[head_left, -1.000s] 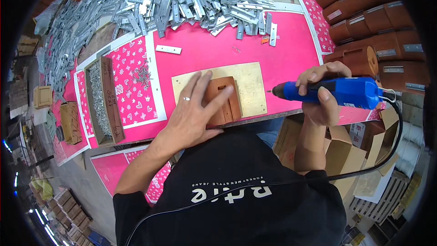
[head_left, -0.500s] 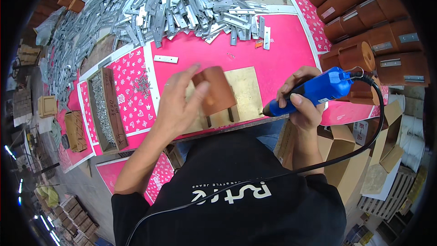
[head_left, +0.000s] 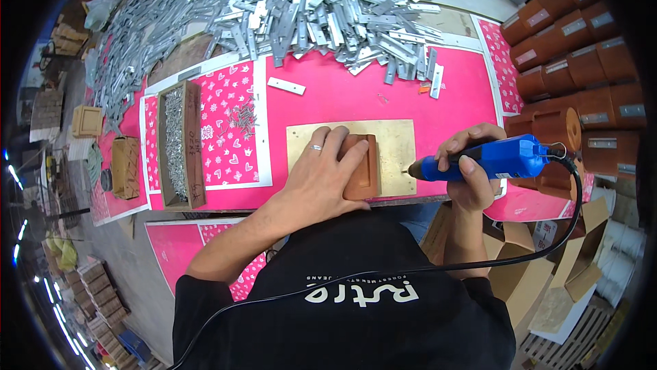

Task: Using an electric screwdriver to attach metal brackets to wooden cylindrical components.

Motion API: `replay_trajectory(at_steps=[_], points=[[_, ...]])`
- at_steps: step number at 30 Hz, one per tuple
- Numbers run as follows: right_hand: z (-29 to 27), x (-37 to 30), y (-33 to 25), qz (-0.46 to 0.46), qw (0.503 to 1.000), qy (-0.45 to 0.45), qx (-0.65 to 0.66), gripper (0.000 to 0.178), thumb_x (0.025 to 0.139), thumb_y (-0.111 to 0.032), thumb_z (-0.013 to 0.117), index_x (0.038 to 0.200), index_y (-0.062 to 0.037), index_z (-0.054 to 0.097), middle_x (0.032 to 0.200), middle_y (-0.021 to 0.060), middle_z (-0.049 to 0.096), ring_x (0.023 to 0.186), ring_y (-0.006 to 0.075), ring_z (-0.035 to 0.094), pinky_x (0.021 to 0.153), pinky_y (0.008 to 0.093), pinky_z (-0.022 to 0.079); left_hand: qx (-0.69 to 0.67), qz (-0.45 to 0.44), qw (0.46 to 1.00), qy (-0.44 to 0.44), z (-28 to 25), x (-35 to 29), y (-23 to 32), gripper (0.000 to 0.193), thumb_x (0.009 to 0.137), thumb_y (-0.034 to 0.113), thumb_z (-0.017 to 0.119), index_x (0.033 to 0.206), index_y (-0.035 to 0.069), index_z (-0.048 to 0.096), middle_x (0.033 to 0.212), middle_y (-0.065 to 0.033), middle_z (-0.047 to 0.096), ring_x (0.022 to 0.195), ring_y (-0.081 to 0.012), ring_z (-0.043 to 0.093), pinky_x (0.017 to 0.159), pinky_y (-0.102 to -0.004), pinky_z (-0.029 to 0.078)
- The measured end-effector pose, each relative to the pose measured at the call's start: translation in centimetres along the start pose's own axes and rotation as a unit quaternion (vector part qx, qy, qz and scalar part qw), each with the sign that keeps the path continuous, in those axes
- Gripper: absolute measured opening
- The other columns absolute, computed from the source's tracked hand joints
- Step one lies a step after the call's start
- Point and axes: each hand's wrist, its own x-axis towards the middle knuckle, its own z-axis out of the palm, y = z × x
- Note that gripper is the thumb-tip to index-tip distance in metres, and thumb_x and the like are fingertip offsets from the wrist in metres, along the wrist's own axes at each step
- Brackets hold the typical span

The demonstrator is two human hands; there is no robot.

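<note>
My left hand (head_left: pixel 321 175) grips a reddish-brown block (head_left: pixel 363 180), its fingers over the top and far end and its thumb at the near end. A long recess with a raised border shows on the block's upper face; my hand hides the left part. The block rests on a brass-coloured plate (head_left: pixel 399 134) at the table's near edge. In my right hand (head_left: pixel 473 175) is a blue electric screwdriver (head_left: pixel 489 156), held level. Its dark tip points left, over the plate's right edge and apart from the block.
Metal strips (head_left: pixel 321 14) lie heaped at the back, with one loose strip (head_left: pixel 287 85) nearer. To the left stands a wooden tray (head_left: pixel 193 158) of small screws, beside scattered screws (head_left: pixel 242 118). Brown blocks (head_left: pixel 575 65) are stacked at right. A black cord (head_left: pixel 520 258) crosses my lap.
My left hand has come down onto the block, which now sits turned with its recessed face up. The screwdriver stays in my right hand at the plate's right side. The whole view has shifted.
</note>
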Motion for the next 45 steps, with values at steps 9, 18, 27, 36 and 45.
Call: replay_trajectory(at_steps=[9,18,27,36,45], points=[[1.5,0.2,0.4,0.011,0.999,0.0,-0.041,0.041,0.078,-0.01,0.066,0.113,-0.0042,0.045,0.086,0.0159,0.06,0.063,0.0217,0.057,0.062,0.0346,0.051,0.227,-0.051,0.969,0.08,-0.8,3.1,-14.1,0.039,0.081,0.011,0.067,0.118,0.006,0.057,0.111,-0.0176,0.055,0.101,-0.0378,0.052,0.085,-0.0471,0.047],[1.2,-0.3,0.7,-0.021,0.998,0.026,-0.057,0.042,0.076,-0.008,0.072,0.11,-0.0025,0.047,0.085,0.0162,0.063,0.07,0.0184,0.063,0.063,0.0281,0.052,-0.489,-0.201,0.846,0.07,-2.2,4.5,-8.4,0.025,0.083,0.009,0.074,0.084,0.006,0.05,0.07,-0.0062,0.063,0.051,-0.0073,0.052,0.045,-0.0247,0.039],[1.4,-0.1,0.7,-0.009,0.998,0.02,-0.055,0.04,0.076,-0.004,0.072,0.109,-0.0008,0.05,0.084,0.0161,0.064,0.072,0.0176,0.064,0.064,0.0279,0.053,-0.419,-0.252,0.873,-0.004,0.0,8.6,-4.2,0.028,0.08,0.012,0.077,0.097,0.002,0.058,0.066,-0.0026,0.062,0.048,-0.0044,0.049,0.039,-0.0214,0.032],[0.5,-0.3,0.7,-0.022,0.998,0.038,-0.035,0.039,0.077,-0.005,0.072,0.109,-0.0011,0.049,0.083,0.0166,0.064,0.07,0.0172,0.063,0.064,0.0279,0.053,-0.206,-0.233,0.95,0.01,0.9,9.1,-4.3,0.029,0.079,0.021,0.079,0.088,0.003,0.059,0.065,-0.0023,0.06,0.053,-0.0074,0.05,0.047,-0.026,0.038],[0.4,-0.4,0.4,-0.014,0.999,0.032,0.007,0.04,0.08,-0.002,0.067,0.113,-0.0021,0.045,0.087,0.0175,0.062,0.066,0.0179,0.061,0.062,0.0284,0.052,-0.076,-0.01,0.994,0.081,-0.9,3.4,-4.1,0.03,0.078,0.028,0.074,0.098,0.007,0.066,0.098,-0.0137,0.062,0.098,-0.0333,0.055,0.082,-0.0447,0.047]])
